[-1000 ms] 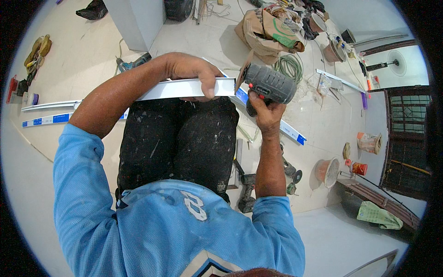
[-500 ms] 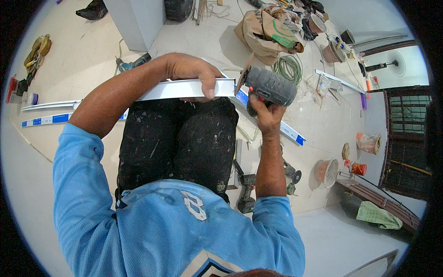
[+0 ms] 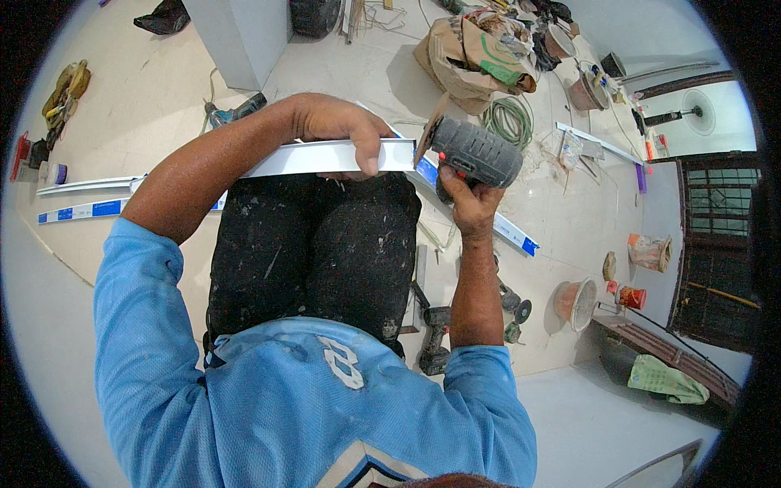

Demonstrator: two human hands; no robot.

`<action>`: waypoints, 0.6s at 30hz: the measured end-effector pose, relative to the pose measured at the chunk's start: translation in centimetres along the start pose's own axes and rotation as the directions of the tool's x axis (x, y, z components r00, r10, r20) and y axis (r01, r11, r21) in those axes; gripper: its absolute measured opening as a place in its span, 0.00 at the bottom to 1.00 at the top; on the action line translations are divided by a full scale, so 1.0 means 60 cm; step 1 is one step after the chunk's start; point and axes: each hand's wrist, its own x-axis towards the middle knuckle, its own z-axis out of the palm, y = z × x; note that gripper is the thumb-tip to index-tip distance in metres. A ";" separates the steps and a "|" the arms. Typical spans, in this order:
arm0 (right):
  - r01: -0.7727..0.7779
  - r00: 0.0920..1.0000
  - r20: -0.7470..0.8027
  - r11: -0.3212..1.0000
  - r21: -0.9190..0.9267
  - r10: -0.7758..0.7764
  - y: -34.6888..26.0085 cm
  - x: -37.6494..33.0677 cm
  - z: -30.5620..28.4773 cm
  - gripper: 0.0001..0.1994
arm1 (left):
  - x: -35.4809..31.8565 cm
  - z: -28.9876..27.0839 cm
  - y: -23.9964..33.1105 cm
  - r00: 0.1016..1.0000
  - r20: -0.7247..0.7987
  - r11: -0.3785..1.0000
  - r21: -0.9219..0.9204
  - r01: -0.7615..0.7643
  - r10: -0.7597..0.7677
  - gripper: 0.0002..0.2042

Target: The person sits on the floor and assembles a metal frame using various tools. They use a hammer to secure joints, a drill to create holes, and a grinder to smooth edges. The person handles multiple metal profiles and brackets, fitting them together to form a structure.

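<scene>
Across my thighs lies a white channel-shaped trim strip, with its end pointing right. My left hand is closed around it near that end, thumb on the near face. My right hand grips a dark grey angle grinder by its body. The thin brown disc stands edge-on right at the strip's end; whether it touches I cannot tell. Behind the grinder, a blue-and-white strip lies slantwise on the floor.
More strips lie at left, below a blue drill. A cordless drill and another grinder rest by my right forearm. Ahead are a paper sack, a coiled green hose and a pillar. A bucket stands right.
</scene>
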 end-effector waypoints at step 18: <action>0.030 0.999 -0.039 1.000 -0.003 -0.030 -0.002 0.001 0.008 0.20 | 0.010 -0.011 -0.010 0.998 0.018 0.998 0.021 0.053 -0.054 0.46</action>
